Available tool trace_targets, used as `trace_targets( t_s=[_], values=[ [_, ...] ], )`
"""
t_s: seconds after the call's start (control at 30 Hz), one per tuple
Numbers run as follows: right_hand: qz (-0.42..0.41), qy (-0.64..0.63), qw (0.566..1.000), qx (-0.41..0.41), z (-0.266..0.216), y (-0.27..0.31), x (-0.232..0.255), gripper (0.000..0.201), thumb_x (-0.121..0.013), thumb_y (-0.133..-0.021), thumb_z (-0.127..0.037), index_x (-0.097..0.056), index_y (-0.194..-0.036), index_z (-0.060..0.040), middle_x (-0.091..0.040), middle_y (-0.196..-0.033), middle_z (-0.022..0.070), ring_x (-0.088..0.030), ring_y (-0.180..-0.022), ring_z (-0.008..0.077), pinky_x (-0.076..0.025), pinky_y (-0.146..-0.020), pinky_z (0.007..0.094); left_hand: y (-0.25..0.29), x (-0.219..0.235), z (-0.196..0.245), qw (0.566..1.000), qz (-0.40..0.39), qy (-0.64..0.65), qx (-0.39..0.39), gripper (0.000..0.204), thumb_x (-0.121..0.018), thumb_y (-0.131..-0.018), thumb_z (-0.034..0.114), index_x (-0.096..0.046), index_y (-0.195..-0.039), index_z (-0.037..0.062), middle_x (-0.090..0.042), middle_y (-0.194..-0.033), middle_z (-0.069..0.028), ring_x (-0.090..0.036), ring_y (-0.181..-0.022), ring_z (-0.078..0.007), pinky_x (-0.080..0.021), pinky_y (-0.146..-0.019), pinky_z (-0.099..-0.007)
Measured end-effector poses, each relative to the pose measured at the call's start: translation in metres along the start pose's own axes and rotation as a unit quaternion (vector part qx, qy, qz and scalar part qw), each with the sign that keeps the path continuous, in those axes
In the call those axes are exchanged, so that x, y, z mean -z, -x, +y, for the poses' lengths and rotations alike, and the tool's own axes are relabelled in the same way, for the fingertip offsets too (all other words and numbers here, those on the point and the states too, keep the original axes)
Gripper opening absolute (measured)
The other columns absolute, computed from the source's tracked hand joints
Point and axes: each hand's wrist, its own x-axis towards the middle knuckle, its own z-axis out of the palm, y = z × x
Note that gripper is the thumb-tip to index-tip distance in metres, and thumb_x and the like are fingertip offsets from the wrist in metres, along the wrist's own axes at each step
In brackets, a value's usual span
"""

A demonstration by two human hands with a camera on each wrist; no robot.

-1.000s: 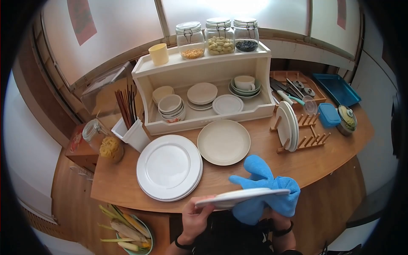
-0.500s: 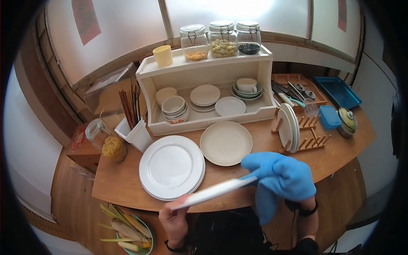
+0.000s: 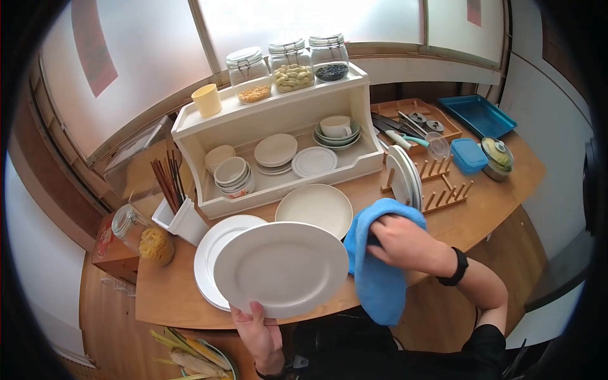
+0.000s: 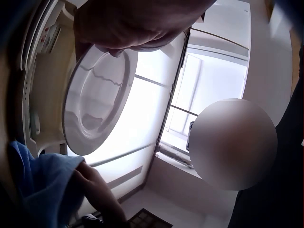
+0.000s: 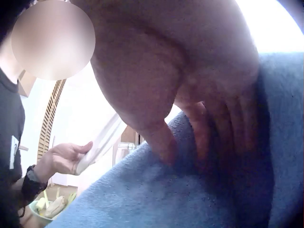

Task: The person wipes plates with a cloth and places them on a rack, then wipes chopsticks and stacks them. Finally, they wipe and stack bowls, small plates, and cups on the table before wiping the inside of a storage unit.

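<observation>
My left hand point(image 3: 261, 339) grips a white oval plate point(image 3: 282, 269) by its near rim, thumb on the upper face. The plate is tilted toward the head camera and overlaps a stack of white round plates point(image 3: 212, 235) behind it. In the left wrist view the plate's glossy face point(image 4: 99, 95) shows. My right hand point(image 3: 405, 242) holds a bunched blue cloth point(image 3: 383, 285) with curled fingers, just right of the plate; the cloth hangs down below the hand. A cream round plate point(image 3: 316, 206) lies on the table beyond them.
A wooden plate rack point(image 3: 443, 196) with several upright plates stands at the right. Behind is a cream shelf point(image 3: 285, 183) of bowls and dishes, with glass jars point(image 3: 292, 66) on top. A white chopstick holder point(image 3: 183, 221) and a pasta jar point(image 3: 152, 244) stand left. A vegetable bowl point(image 3: 196, 361) sits below.
The plate has turned from nearly edge-on to show its broad face. My right hand, with the cloth, has come away from the plate's edge. The head view has shifted rightward.
</observation>
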Motion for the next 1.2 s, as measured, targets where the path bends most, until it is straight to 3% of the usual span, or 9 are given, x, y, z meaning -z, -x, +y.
trace_targets(
  t_s=[0.13,0.23,0.4,0.53,0.7,0.77,0.8,0.87,1.2],
  values=[
    [-0.199,-0.014,0.979,0.047,0.004,0.014,0.007,0.044,-0.073,-0.089,-0.034,-0.061,-0.109,0.0033,-0.067,-0.106,0.0204,-0.065,-0.099,0.0373,-0.052,-0.089,0.0439,-0.004,-0.003,-0.003,1.000,-0.005,-0.008,0.016,0.058,-0.060,-0.100,0.007,-0.033,-0.152,0.0071,-0.053,-0.143,-0.0144,-0.058,-0.127,-0.0275,-0.053,-0.105,-0.0449],
    [-0.126,-0.170,0.977,0.018,-0.008,0.018,0.031,0.049,-0.070,-0.093,-0.039,-0.061,-0.116,0.0028,-0.069,-0.110,0.0208,-0.068,-0.098,0.0367,-0.054,-0.088,0.0416,-0.005,-0.004,-0.004,0.999,-0.016,-0.010,0.039,0.058,-0.059,-0.100,0.007,-0.033,-0.152,0.0069,-0.052,-0.144,-0.0140,-0.057,-0.128,-0.0279,-0.052,-0.106,-0.0454],
    [-0.095,-0.454,0.883,-0.074,-0.033,0.038,0.016,0.061,-0.070,-0.095,-0.041,-0.053,-0.132,0.0046,-0.070,-0.107,0.0192,-0.072,-0.093,0.0290,-0.056,-0.082,0.0363,-0.010,-0.019,-0.010,0.991,-0.075,0.006,0.112,0.055,-0.060,-0.100,0.004,-0.035,-0.149,0.0037,-0.054,-0.142,-0.0146,-0.059,-0.126,-0.0254,-0.052,-0.105,-0.0408],
    [0.135,-0.448,0.882,-0.054,-0.040,0.055,-0.002,0.039,-0.067,-0.097,-0.023,-0.059,-0.124,0.0033,-0.072,-0.095,0.0181,-0.073,-0.080,0.0249,-0.055,-0.067,0.0338,-0.006,-0.035,-0.023,0.968,-0.148,-0.019,0.201,0.054,-0.060,-0.100,0.004,-0.035,-0.148,0.0029,-0.057,-0.137,-0.0152,-0.061,-0.123,-0.0255,-0.053,-0.103,-0.0394],
    [0.255,-0.224,0.929,-0.146,-0.051,0.099,0.066,0.034,-0.073,-0.088,-0.013,-0.063,-0.116,0.0048,-0.072,-0.082,0.0139,-0.071,-0.068,0.0217,-0.054,-0.064,0.0322,-0.004,-0.052,-0.019,0.934,-0.253,-0.153,0.199,0.049,-0.056,-0.102,0.003,-0.036,-0.146,0.0002,-0.062,-0.129,-0.0191,-0.067,-0.113,-0.0280,-0.055,-0.097,-0.0380],
    [0.400,-0.135,0.883,-0.205,-0.049,0.117,0.080,0.036,-0.073,-0.087,-0.011,-0.063,-0.118,0.0059,-0.072,-0.093,0.0151,-0.070,-0.080,0.0194,-0.054,-0.074,0.0306,-0.003,-0.062,-0.011,0.930,-0.276,-0.221,0.101,0.045,-0.055,-0.102,0.002,-0.038,-0.144,-0.0005,-0.063,-0.126,-0.0206,-0.067,-0.112,-0.0292,-0.056,-0.095,-0.0381],
    [0.508,-0.148,0.809,-0.257,-0.049,0.122,0.081,0.037,-0.072,-0.087,-0.010,-0.062,-0.119,0.0063,-0.072,-0.099,0.0154,-0.069,-0.086,0.0182,-0.052,-0.080,0.0299,-0.007,-0.050,-0.010,0.930,-0.267,-0.232,0.097,0.033,-0.054,-0.102,0.002,-0.046,-0.134,-0.0024,-0.065,-0.121,-0.0222,-0.068,-0.110,-0.0305,-0.057,-0.094,-0.0393],
    [0.558,-0.169,0.781,-0.226,-0.041,0.114,0.114,0.035,-0.069,-0.091,-0.011,-0.062,-0.121,0.0067,-0.070,-0.108,0.0156,-0.065,-0.096,0.0177,-0.049,-0.089,0.0297,-0.008,-0.036,0.001,0.941,-0.215,-0.242,0.094,0.011,-0.055,-0.102,0.004,-0.054,-0.111,-0.0026,-0.070,-0.100,-0.0194,-0.072,-0.091,-0.0265,-0.059,-0.084,-0.0359],
    [0.399,0.082,0.883,-0.232,0.068,0.054,0.125,0.026,-0.059,-0.097,-0.013,-0.061,-0.117,0.0048,-0.069,-0.085,0.0257,-0.071,-0.078,0.0312,-0.052,-0.071,0.0381,-0.007,0.026,0.038,0.941,-0.083,-0.325,0.038,0.015,-0.060,-0.103,0.013,-0.053,-0.095,0.0020,-0.057,-0.063,-0.0030,-0.056,-0.053,-0.0084,-0.050,-0.050,-0.0228]
  ],
)
